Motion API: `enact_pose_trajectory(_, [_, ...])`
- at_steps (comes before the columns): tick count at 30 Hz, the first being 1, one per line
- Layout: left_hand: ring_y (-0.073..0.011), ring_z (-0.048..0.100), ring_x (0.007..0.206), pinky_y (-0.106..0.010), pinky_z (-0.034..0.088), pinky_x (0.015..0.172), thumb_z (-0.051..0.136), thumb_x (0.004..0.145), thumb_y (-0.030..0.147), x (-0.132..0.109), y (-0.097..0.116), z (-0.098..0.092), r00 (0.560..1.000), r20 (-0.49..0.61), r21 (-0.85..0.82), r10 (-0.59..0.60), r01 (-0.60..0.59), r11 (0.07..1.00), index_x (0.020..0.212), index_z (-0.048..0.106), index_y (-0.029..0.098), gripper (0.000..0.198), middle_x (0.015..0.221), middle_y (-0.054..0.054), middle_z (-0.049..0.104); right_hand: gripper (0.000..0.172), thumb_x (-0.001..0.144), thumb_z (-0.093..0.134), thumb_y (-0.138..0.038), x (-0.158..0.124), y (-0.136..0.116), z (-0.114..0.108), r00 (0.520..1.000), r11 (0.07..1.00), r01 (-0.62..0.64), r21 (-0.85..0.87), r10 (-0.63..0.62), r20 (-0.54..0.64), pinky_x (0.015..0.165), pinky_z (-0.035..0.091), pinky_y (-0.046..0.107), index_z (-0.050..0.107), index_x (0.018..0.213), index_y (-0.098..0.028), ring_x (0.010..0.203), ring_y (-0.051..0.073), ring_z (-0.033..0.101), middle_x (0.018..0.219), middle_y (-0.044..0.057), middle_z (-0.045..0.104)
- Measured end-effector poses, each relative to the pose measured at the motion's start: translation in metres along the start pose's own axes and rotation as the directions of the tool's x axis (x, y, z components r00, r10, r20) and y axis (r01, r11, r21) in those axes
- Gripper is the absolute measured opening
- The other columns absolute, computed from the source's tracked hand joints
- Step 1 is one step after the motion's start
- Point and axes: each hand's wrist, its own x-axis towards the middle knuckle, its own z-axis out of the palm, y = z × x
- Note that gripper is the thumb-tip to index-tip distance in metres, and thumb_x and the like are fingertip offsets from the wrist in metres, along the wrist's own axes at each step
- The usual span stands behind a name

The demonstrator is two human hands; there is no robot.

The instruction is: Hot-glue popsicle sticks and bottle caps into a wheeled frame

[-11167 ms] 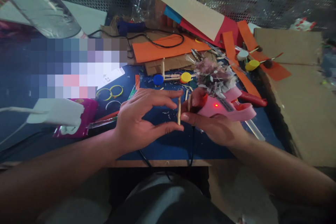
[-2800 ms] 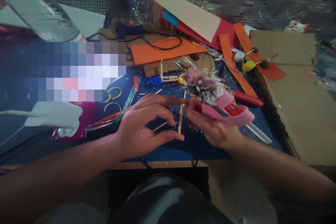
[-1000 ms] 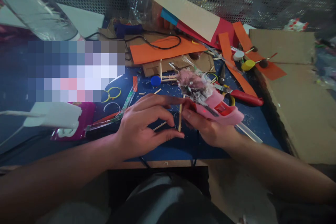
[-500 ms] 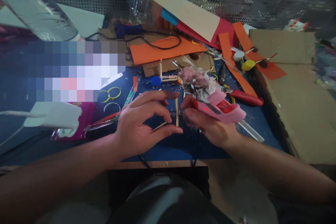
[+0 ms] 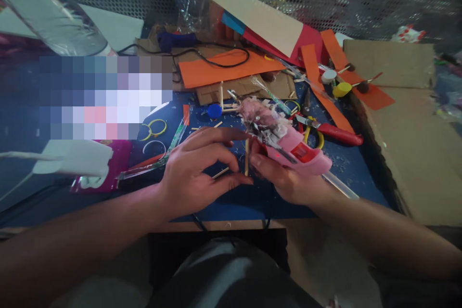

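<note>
Between the thumb and forefinger of my left hand (image 5: pixel 207 166) a short thin wooden stick (image 5: pixel 247 156) is held upright. My right hand (image 5: pixel 288 178) is wrapped round a pink hot glue gun (image 5: pixel 306 159), whose front is coated in lumpy, stringy residue. A clear glue stick (image 5: pixel 341 186) pokes out of its rear. The gun's nozzle (image 5: pixel 231 94) points away to the upper left, and the fingertips of both hands are close together near the wooden stick. Behind them, a small frame of sticks (image 5: pixel 221 96) stands beside a blue bottle cap (image 5: pixel 214 111).
Red-handled pliers (image 5: pixel 339 134) lie to the right, near orange paper strips (image 5: pixel 334 113) and a large cardboard piece (image 5: pixel 415 144). At left are a white charger plug (image 5: pixel 77 159), a magenta box (image 5: pixel 121 154) and a water bottle (image 5: pixel 61 19). A black cable (image 5: pixel 216 62) crosses orange paper.
My right hand has moved slightly left with the glue gun, so its fingers are now nearer the wooden stick. My left hand has shifted a little right with the stick.
</note>
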Motion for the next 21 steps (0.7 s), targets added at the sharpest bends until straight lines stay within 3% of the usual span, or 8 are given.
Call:
enact_pose_trajectory(6, [-0.0209, 0.079, 0.105, -0.035, 0.068, 0.092, 0.096, 0.085, 0.033, -0.0002, -0.0011, 0.0004, 0.999, -0.045, -0.029, -0.027, 0.026, 0.999, 0.088, 0.07, 0.02, 0.029, 0.131, -0.011, 0.08, 0.026, 0.097, 0.069, -0.04, -0.0032, 0.0019, 0.0, 0.993, 0.993, -0.103, 0.061, 0.106, -0.051, 0.058, 0.043, 0.033, 0.058, 0.079, -0.027, 0.058, 0.016, 0.05, 0.062, -0.004, 0.053])
enact_pose_trajectory(9, [-0.0202, 0.079, 0.105, -0.034, 0.067, 0.093, 0.097, 0.084, 0.03, -0.0006, -0.0009, 0.001, 0.998, -0.059, -0.046, -0.022, 0.019, 0.999, 0.088, 0.071, 0.019, 0.028, 0.131, -0.011, 0.08, 0.021, 0.098, 0.07, -0.038, -0.0029, 0.0015, 0.0007, 0.989, 0.989, -0.122, 0.088, 0.128, -0.07, 0.06, 0.046, 0.032, 0.062, 0.083, -0.026, 0.06, 0.017, 0.052, 0.064, -0.005, 0.054])
enact_pose_trajectory(15, [-0.0195, 0.079, 0.104, -0.033, 0.065, 0.094, 0.096, 0.084, 0.028, -0.0011, 0.0006, 0.0008, 0.999, -0.036, 0.012, -0.001, 0.001, 1.0, 0.088, 0.071, 0.019, 0.027, 0.129, -0.01, 0.08, 0.023, 0.099, 0.069, -0.032, 0.0002, 0.0008, 0.0032, 0.998, 0.997, -0.056, 0.058, 0.058, -0.026, 0.068, 0.053, 0.032, 0.06, 0.079, -0.024, 0.068, 0.016, 0.059, 0.071, -0.002, 0.061])
enact_pose_trajectory(21, [-0.0201, 0.08, 0.1, -0.034, 0.065, 0.09, 0.094, 0.087, 0.027, -0.0004, 0.0011, 0.0009, 0.999, -0.044, 0.039, 0.022, -0.02, 0.999, 0.087, 0.07, 0.021, 0.024, 0.122, -0.009, 0.081, 0.023, 0.101, 0.063, -0.029, -0.0001, 0.0041, 0.0029, 1.0, 0.998, 0.009, -0.062, -0.01, -0.004, 0.063, 0.049, 0.03, 0.055, 0.08, -0.024, 0.065, 0.014, 0.053, 0.071, -0.003, 0.058])
